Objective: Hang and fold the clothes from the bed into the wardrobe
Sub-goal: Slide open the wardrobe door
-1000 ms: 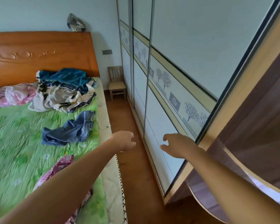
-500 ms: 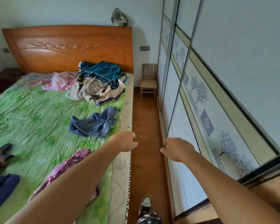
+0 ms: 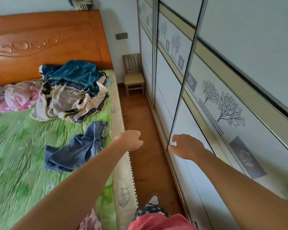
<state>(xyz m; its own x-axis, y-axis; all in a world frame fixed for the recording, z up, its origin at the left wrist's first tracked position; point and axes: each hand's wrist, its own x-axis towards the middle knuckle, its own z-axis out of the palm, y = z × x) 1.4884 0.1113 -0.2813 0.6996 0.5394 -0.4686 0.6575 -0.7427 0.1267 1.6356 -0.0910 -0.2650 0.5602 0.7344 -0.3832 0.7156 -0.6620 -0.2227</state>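
A crumpled blue denim garment (image 3: 78,151) lies near the right edge of the bed (image 3: 15,163), on a wrinkled green cover. Beyond it, against the carved wooden headboard (image 3: 45,42), sits a loose heap of teal and cream fabric (image 3: 73,95), with a pink bundle (image 3: 18,97) just beside it. A floral pink piece (image 3: 90,221) shows at the bottom edge, partly hidden by the forearm.

The person's left hand (image 3: 130,140) hangs over the mattress edge, fingers loosely curled and holding nothing. The right hand (image 3: 188,146) is just as relaxed and empty, close to the metal edge of a sliding wardrobe (image 3: 206,113) door; whether it touches cannot be told.

A narrow strip of wooden floor (image 3: 145,146) runs between mattress and the closed wardrobe doors, ending at a small wooden chair (image 3: 133,75) by the far wall. One shoe (image 3: 154,199) stands in that strip.
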